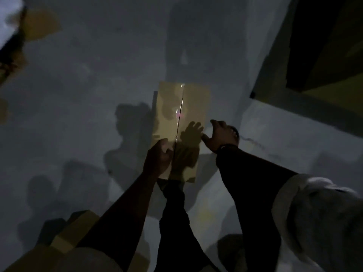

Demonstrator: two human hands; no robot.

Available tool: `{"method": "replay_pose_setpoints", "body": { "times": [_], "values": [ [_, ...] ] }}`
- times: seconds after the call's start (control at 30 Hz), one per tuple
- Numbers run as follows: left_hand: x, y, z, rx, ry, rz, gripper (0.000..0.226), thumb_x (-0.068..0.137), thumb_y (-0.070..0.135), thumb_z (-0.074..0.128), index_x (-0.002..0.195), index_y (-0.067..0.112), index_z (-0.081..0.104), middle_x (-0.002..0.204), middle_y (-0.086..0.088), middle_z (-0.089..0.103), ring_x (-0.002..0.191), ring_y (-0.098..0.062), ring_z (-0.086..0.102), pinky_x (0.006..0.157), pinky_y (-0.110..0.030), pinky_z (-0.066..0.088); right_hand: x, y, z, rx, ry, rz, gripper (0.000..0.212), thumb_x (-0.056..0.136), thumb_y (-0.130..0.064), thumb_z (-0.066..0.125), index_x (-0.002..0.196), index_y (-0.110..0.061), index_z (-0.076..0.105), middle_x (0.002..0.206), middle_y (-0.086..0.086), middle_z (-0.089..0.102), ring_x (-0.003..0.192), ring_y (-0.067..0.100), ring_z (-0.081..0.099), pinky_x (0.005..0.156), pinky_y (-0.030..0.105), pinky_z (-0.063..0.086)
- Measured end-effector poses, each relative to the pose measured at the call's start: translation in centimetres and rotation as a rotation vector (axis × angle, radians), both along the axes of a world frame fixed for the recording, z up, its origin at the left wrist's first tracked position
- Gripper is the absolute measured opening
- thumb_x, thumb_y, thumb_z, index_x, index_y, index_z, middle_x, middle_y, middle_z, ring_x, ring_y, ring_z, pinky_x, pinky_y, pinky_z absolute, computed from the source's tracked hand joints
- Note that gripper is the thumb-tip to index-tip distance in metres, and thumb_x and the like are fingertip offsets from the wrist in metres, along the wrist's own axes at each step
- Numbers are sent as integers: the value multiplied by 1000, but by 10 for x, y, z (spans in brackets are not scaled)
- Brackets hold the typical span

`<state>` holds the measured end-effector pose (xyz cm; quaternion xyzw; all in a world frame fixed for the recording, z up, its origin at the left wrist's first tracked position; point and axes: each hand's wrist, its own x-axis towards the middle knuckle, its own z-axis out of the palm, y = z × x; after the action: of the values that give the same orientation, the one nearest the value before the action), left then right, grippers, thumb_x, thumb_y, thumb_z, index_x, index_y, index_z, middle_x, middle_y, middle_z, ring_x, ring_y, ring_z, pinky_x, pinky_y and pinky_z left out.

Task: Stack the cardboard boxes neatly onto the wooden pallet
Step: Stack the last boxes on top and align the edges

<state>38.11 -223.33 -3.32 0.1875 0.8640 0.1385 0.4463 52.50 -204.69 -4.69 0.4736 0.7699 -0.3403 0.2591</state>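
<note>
A long cardboard box [188,107] with a taped seam down its top lies on the grey floor in the middle of the dim view. My left hand [157,158] rests on the box's near end, fingers curled against the seam. My right hand [220,134] hovers just off the box's right edge with fingers spread, holding nothing. Another cardboard box [64,242] with a tape strip sits at the lower left, partly hidden by my left arm. I see no wooden pallet.
The grey concrete floor [98,95] is covered in shadows. A dark opening with a raised frame [324,55] stands at the upper right. Brown cardboard pieces [41,22] and a white object [7,18] lie at the upper left. My dark trouser leg [176,222] is below the box.
</note>
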Motion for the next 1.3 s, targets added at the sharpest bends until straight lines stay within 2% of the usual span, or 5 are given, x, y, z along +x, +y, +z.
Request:
{"method": "replay_pose_setpoints", "body": {
  "times": [0.43,0.57,0.7,0.9,1.3],
  "values": [
    [-54,-38,-246,122,129,-125,99,85,27,78,161,33,14,162,-16,16,126,-35,52,94,-43,52,-9,-93,-226,-5,218,-200,94,86,-48,70,159,-29,14,164,2,-24,149,41,17,117,50,34],
    [-43,-45,-236,109,122,-157,116,68,69,77,158,46,8,163,-14,17,136,-38,44,103,-56,49,-9,-107,-215,36,302,-329,95,82,-51,74,157,-36,17,164,-4,-22,149,38,16,116,50,34],
    [-13,-20,-162,-9,267,-417,123,69,82,68,160,37,-1,168,-11,-2,150,-44,12,118,-62,23,10,-101,-151,174,262,-321,94,77,-68,65,155,-40,20,166,-6,-11,140,42,28,109,56,40],
    [34,31,14,194,499,-485,101,73,79,65,156,35,28,158,-14,28,138,-39,39,104,-57,43,57,-69,23,368,272,-447,78,80,-75,57,147,-38,40,164,-2,16,133,37,38,107,48,39],
    [150,197,321,434,600,-539,98,75,92,45,156,45,16,163,-6,9,140,-41,28,112,-53,33,189,75,331,689,400,-526,73,78,-75,57,140,-39,47,161,-5,22,128,34,42,101,44,43]
  ]
}}
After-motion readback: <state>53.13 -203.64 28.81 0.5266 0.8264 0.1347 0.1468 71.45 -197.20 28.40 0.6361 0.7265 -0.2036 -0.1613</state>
